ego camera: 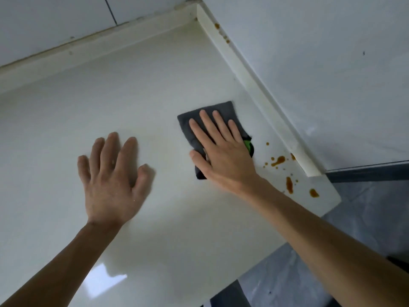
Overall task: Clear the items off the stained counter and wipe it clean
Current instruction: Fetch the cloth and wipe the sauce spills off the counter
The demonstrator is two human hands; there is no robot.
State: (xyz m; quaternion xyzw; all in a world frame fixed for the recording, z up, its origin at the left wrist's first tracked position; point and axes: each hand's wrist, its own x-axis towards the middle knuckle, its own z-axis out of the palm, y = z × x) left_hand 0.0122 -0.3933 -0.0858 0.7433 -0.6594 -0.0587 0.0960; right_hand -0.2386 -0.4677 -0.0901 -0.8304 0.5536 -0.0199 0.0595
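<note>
On counter (155, 89) | right hand (221, 156) flat on cloth (212, 114) | left hand (112, 173) spread | stains (278, 160) beside

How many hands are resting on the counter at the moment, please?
2. The left hand lies flat with fingers spread on the bare counter. The right hand presses flat on the grey cloth, just left of the brown stains.

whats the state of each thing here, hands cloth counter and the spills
left hand: open, flat on the counter
right hand: open, fingers straight, pressing the cloth
dark grey folded cloth: flat on the counter
glossy white counter: cleared of items
brown sauce drops: unwiped, right of the cloth
</note>
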